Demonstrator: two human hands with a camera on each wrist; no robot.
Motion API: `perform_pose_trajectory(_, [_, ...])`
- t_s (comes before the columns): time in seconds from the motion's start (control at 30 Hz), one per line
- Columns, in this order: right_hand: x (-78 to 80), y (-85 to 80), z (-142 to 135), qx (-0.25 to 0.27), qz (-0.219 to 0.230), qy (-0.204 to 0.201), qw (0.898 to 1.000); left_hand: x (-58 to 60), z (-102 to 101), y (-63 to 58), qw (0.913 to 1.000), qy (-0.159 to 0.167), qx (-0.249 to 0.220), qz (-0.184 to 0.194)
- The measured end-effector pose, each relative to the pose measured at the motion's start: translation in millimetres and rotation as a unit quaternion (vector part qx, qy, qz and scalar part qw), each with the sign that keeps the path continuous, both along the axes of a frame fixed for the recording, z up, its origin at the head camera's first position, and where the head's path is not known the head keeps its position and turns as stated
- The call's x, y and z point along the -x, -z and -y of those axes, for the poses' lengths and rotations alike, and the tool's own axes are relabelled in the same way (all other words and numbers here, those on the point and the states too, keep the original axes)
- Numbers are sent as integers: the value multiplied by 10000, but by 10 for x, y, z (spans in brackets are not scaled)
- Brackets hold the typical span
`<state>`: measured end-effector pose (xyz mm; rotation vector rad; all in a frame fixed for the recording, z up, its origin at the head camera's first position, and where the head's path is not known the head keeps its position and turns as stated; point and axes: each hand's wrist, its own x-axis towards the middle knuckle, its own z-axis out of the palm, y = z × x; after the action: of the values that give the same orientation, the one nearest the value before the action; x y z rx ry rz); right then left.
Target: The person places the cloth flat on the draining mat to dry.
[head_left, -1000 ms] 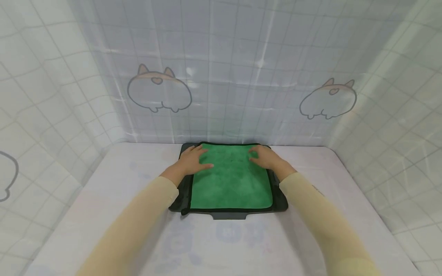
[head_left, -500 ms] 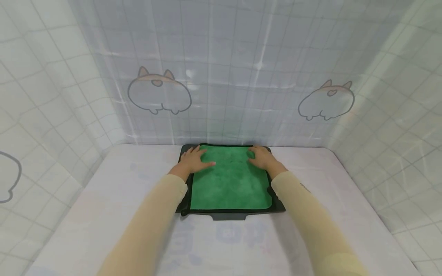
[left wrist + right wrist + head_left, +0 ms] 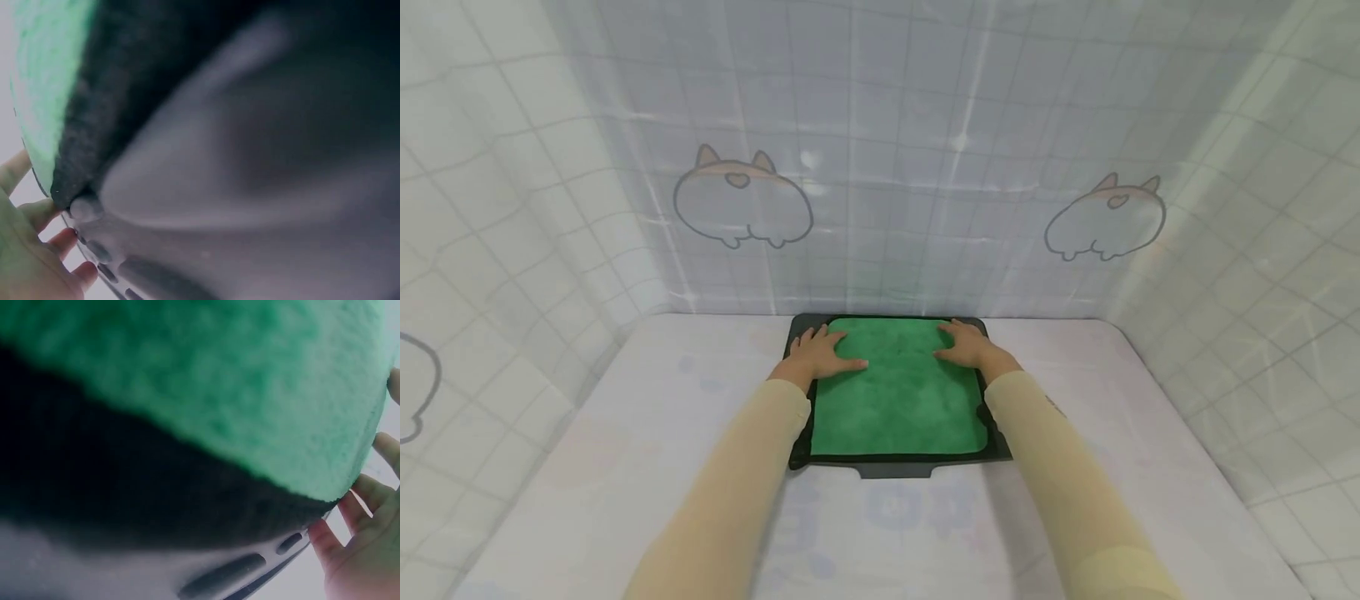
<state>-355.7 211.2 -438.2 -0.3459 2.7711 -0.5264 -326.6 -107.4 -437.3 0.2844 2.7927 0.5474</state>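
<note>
A green plush cloth (image 3: pixel 898 400) with black edging lies spread over a dark grey slotted board (image 3: pixel 895 471). My left hand (image 3: pixel 820 357) rests at the cloth's far left corner, thumb stretched inward over the green. In the left wrist view, its fingertips (image 3: pixel 87 271) are right at the black edging and the board's rim. Across from it, my right hand (image 3: pixel 968 344) rests on the far right corner with fingers spread. The right wrist view shows those fingers (image 3: pixel 325 540) touching along the far edge of cloth and board. Neither hand grips anything.
The board lies on a pale printed table cover (image 3: pixel 625 433), close to the back curtain (image 3: pixel 910 208) with its grid and animal outlines. More grid-patterned curtain hangs on both sides. A tab of the board sticks out toward the front.
Both hands have come down slightly onto the far corners, and both forearms have shifted inward. The cloth's far edge now sits a little lower, inside the board's back rim.
</note>
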Motion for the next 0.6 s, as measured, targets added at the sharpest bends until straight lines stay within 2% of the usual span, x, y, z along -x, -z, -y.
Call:
perform_pose_trajectory(0.17, [8, 14, -29, 172, -28, 3, 9998, 12, 24, -6, 10000, -22, -1, -43])
perform_pose_trajectory(0.37, [-13, 8, -35, 79, -14, 54, 10000, 20, 64, 11, 10000, -33, -46, -76])
perform_pose_trajectory(0.6, [-103, -74, -219, 136, -28, 20, 9999, -50, 169, 33, 9990, 314, 141, -299])
